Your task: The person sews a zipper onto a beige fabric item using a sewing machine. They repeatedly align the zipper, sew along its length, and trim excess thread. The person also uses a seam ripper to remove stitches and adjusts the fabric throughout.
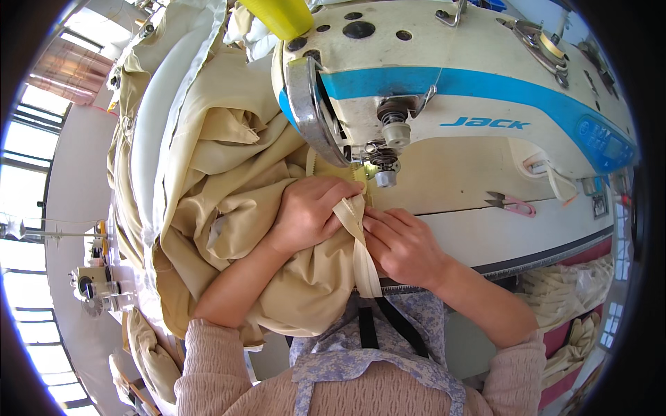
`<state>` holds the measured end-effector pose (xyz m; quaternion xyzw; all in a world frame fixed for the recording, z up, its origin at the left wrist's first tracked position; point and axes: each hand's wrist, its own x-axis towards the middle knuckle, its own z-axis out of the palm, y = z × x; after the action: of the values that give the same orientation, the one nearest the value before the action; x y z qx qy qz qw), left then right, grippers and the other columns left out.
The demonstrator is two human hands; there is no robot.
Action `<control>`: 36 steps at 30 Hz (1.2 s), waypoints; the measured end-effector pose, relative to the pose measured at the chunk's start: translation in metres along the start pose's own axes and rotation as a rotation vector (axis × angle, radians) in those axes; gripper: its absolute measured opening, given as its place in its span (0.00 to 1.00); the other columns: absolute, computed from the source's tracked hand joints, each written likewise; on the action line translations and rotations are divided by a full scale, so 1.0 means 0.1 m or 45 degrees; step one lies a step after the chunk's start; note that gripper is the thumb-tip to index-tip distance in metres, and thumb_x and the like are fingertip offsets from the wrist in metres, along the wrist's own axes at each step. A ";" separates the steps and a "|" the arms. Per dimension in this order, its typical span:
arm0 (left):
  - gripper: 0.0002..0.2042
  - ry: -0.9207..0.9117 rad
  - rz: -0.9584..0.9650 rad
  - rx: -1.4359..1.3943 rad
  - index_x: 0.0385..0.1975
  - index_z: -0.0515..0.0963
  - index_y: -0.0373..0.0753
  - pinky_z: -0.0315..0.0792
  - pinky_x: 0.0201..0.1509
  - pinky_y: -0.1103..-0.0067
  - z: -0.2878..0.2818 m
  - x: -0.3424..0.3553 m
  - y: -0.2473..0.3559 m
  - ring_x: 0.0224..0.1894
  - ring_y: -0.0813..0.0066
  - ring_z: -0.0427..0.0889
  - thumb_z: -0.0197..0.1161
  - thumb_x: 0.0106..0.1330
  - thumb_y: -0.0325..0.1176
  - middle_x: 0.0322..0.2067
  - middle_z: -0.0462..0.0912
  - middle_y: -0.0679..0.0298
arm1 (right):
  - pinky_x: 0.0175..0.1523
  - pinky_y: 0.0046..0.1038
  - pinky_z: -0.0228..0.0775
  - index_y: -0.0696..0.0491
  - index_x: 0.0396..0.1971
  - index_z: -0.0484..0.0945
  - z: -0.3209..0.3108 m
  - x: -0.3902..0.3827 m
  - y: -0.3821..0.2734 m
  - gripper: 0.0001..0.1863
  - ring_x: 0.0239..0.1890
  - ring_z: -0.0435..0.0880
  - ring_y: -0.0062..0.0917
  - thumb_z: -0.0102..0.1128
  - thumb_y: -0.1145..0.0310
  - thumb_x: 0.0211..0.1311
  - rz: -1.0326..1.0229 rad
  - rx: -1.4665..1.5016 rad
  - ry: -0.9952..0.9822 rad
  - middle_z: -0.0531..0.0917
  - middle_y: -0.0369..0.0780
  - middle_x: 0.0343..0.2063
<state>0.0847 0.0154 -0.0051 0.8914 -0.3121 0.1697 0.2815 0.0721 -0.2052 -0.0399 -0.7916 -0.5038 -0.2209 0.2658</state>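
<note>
Just now the left hand (309, 215) is pinching a pale strip (363, 256) near its folded upper end, thumb tucked in behind it. From where I'm standing, the right hand (402, 246) is curling its fingers close together at the strip's right edge — whether they are pinching it I cannot tell, since the tips are partly hidden. The strip is lying just below the needle end of a white and blue sewing machine (472, 90), between the two hands, its lower end dangling over the table's front edge. A great heap of tan cloth (243, 187) is spreading out to the left, bunching under the left wrist and sagging down toward the person's lap. To the right, pink-handled snips (517, 204) are lying on the table (479, 239), well apart from the hands. Up top, a yellow container (281, 17) is standing beside the machine's head, and a spool (551, 45) is sitting on the machine's far end. The person is wearing a flowered apron (361, 364) over a pinkish knit sweater (215, 357). Farther out, more pale cloth (565, 291) is piling up below the table's right side — and bright windows (24, 187) are lining the left.
</note>
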 end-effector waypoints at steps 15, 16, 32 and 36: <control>0.16 -0.007 0.278 0.218 0.40 0.82 0.39 0.76 0.36 0.66 0.00 0.07 -0.19 0.35 0.57 0.83 0.73 0.51 0.31 0.34 0.84 0.61 | 0.58 0.36 0.76 0.62 0.39 0.84 0.03 0.12 0.00 0.15 0.49 0.86 0.37 0.61 0.71 0.52 0.004 -0.008 -0.063 0.86 0.45 0.42; 0.16 -0.007 0.302 0.250 0.40 0.82 0.39 0.76 0.36 0.66 0.00 0.08 -0.19 0.35 0.58 0.83 0.73 0.50 0.31 0.33 0.84 0.61 | 0.58 0.36 0.76 0.62 0.39 0.84 0.05 0.10 -0.01 0.15 0.49 0.86 0.37 0.61 0.71 0.52 -0.008 -0.013 -0.044 0.86 0.45 0.42; 0.16 -0.050 0.229 0.056 0.38 0.81 0.37 0.78 0.38 0.66 0.01 0.08 -0.26 0.34 0.57 0.82 0.72 0.47 0.24 0.33 0.82 0.60 | 0.58 0.36 0.77 0.61 0.41 0.85 0.12 0.09 0.01 0.14 0.48 0.85 0.35 0.63 0.70 0.56 0.039 0.041 0.057 0.85 0.43 0.39; 0.18 -0.069 0.235 0.134 0.40 0.77 0.36 0.79 0.42 0.69 -0.01 0.06 -0.08 0.40 0.57 0.82 0.71 0.47 0.24 0.40 0.83 0.58 | 0.62 0.39 0.76 0.60 0.40 0.85 0.07 0.06 -0.18 0.13 0.49 0.83 0.35 0.63 0.70 0.57 -0.069 0.105 -0.025 0.83 0.42 0.38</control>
<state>0.0938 0.0183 -0.0044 0.8767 -0.3909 0.1870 0.2088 0.0588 -0.1905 -0.0383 -0.7681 -0.5364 -0.1994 0.2872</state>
